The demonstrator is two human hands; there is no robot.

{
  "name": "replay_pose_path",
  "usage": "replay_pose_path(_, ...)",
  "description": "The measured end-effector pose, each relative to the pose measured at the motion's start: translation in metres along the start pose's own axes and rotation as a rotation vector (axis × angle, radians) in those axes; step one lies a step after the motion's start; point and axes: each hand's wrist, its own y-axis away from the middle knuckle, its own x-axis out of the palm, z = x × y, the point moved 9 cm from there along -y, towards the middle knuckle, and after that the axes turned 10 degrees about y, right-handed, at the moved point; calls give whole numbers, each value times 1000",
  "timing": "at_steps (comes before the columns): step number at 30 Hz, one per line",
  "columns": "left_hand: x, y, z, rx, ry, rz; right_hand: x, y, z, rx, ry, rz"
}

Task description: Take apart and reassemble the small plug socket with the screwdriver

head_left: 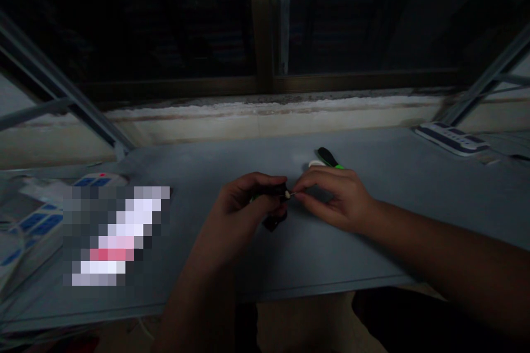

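My left hand [248, 201] is closed around a small dark object [281, 190], its kind unclear in the dim light. A bit of green shows between the fingers, and a pale tip sticks out on the right. With thumb and forefinger, my right hand [335, 196] pinches a thin, pale piece [293, 193] at that tip. Under my left fingers is a black part [273, 223]; whether it belongs to the held object I cannot tell. Just beyond my right hand lies a black-and-green handle [327, 155], partly hidden, beside a white rounded thing [317, 164].
A grey-blue table [199, 160] runs up to the wall under a dark window. White-and-blue power strips [41, 223] with cables lie at the left. Another power strip [451, 139] is at the back right. A blurred-out bright shape [120, 231] is left of my hands.
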Motion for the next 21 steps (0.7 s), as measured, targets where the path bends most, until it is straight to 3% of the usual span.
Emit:
replay_pose_path(12, 0, 2, -2, 20, -50, -19, -1, -1, 6, -41, 13, -10)
replay_pose_path(16, -2, 2, -2, 33, -44, -33, 0, 0, -2, 16, 8, -9)
replay_pose_path(18, -4, 1, -4, 56, -30, -41, 6, 2, -10, 78, 46, 53)
replay_pose_path(21, -8, 0, -6, 86, -23, -68, 31, 8, -18, 117, 149, 266)
